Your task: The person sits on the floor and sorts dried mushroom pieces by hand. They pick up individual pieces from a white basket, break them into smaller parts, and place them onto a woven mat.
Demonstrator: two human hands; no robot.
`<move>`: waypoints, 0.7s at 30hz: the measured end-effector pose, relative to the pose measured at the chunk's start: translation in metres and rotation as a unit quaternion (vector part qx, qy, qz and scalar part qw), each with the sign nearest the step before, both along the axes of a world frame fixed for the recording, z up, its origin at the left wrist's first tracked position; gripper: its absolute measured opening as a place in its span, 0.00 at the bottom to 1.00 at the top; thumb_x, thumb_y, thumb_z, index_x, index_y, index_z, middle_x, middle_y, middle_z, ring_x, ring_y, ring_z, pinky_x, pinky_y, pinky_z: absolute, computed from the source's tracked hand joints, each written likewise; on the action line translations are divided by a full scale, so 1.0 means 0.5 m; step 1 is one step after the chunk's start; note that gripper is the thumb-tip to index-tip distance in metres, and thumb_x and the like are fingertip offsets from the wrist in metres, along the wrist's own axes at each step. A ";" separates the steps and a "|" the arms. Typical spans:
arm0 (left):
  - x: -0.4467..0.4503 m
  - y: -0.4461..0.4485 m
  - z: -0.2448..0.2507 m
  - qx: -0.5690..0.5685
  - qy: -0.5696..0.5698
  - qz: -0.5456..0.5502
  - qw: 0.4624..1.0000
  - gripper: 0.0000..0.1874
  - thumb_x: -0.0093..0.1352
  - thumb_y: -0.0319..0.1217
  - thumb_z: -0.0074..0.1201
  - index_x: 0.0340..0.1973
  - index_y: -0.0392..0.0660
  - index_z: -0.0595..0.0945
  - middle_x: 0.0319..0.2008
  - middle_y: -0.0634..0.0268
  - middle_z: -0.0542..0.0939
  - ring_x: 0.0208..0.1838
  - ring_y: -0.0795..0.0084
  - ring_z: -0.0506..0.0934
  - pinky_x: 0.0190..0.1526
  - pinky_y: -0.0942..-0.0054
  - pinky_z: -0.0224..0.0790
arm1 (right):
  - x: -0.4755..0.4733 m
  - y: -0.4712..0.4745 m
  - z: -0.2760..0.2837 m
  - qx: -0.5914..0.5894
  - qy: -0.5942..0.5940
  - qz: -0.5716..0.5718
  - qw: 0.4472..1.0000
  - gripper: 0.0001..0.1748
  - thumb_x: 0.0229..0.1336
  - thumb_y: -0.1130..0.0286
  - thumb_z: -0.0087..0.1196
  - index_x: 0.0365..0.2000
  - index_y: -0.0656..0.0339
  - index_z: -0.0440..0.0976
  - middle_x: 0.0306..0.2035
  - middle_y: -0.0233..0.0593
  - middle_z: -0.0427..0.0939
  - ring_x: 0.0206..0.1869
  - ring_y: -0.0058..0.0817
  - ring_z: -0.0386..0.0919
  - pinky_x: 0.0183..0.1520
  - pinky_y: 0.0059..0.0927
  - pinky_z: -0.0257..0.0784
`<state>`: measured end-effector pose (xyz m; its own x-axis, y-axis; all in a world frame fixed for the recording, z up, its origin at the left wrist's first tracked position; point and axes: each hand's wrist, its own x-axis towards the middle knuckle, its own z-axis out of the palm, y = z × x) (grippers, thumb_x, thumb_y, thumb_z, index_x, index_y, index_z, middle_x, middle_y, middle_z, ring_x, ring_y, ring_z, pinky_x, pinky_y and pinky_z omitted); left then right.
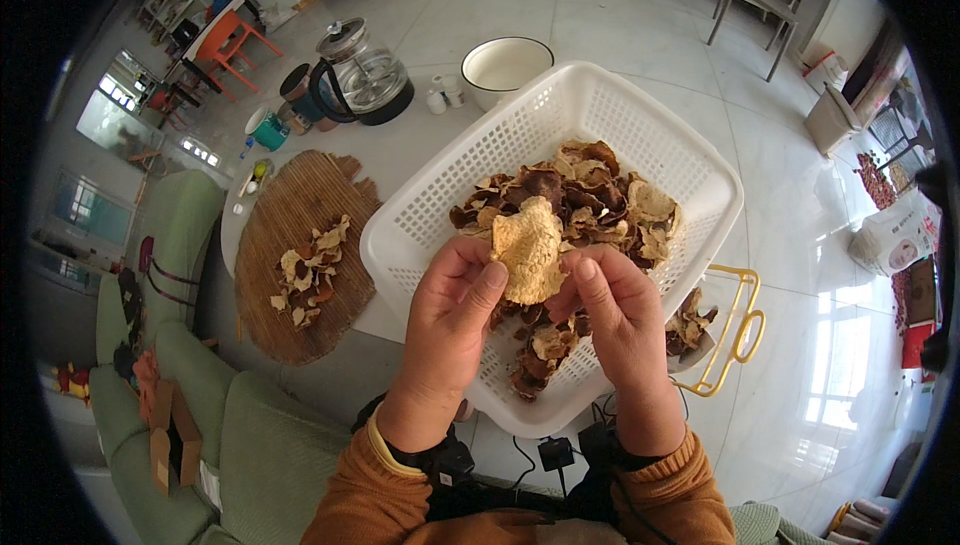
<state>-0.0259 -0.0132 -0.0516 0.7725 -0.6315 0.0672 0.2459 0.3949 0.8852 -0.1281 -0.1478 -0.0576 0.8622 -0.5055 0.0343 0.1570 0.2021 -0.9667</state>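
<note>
Above a white plastic basket (pixel 420 204), my left hand (pixel 457 305) pinches a pale yellow, wrinkled dried piece (pixel 527 249), which looks like mushroom or peel, by its left edge. Opposite it, my right hand (pixel 619 305) has thumb and fingers closed at the piece's right edge. Below the hands, a heap of curled brown and cream dried pieces (pixel 592 177) covers the basket's perforated floor. A smaller cluster (pixel 544 354) lies nearer me, partly hidden by my right hand.
To the left, a round wooden board (pixel 262 275) bears more dried pieces (pixel 311 271). A glass kettle (pixel 367 72), teal cup (pixel 267 129), small white bottles (pixel 452 91) and enamel basin (pixel 506 65) stand behind. A yellow metal handle (pixel 739 335) juts out at right. Green sofa (pixel 277 455) lies front left.
</note>
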 end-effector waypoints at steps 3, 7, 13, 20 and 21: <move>-0.012 -0.005 -0.001 -0.011 -0.022 0.000 1.000 0.07 0.79 0.29 0.54 0.49 0.41 0.76 0.48 0.67 0.81 0.51 0.81 0.77 0.58 0.76 0.71 | 0.001 0.003 -0.005 -0.012 0.000 0.023 1.000 0.13 0.72 0.66 0.59 0.44 0.67 0.74 0.32 0.29 0.81 0.33 0.14 0.77 0.36 0.19 0.73; -0.022 -0.011 -0.001 -0.008 -0.026 -0.056 0.998 0.10 0.78 0.25 0.53 0.54 0.39 0.75 0.48 0.66 0.81 0.52 0.80 0.77 0.57 0.76 0.72 | -0.005 -0.003 -0.014 -0.025 0.022 0.049 0.998 0.13 0.70 0.71 0.60 0.48 0.68 0.74 0.36 0.29 0.81 0.35 0.15 0.78 0.38 0.21 0.75; 0.017 0.019 -0.008 0.023 -0.180 0.013 0.983 0.11 0.77 0.25 0.56 0.53 0.38 0.78 0.47 0.66 0.80 0.52 0.79 0.79 0.55 0.76 0.74 | -0.004 0.001 -0.007 -0.124 0.060 0.032 0.990 0.03 0.67 0.81 0.58 0.40 0.69 0.78 0.33 0.33 0.82 0.36 0.20 0.81 0.40 0.22 0.75; 0.160 0.184 -0.001 0.349 -0.431 0.355 0.753 0.09 0.73 0.25 0.58 0.49 0.40 0.82 0.46 0.64 0.82 0.50 0.72 0.79 0.56 0.71 0.71 | -0.009 0.003 0.020 -0.320 0.064 0.002 0.945 0.04 0.61 0.81 0.60 0.36 0.65 0.82 0.37 0.41 0.85 0.40 0.32 0.84 0.40 0.29 0.77; 0.184 0.210 0.001 0.408 -0.414 0.358 0.731 0.10 0.74 0.26 0.58 0.49 0.41 0.82 0.43 0.63 0.83 0.52 0.70 0.79 0.58 0.70 0.70 | -0.008 0.004 0.021 -0.385 0.032 -0.014 0.922 0.05 0.59 0.80 0.61 0.36 0.63 0.82 0.39 0.42 0.85 0.41 0.36 0.85 0.41 0.33 0.79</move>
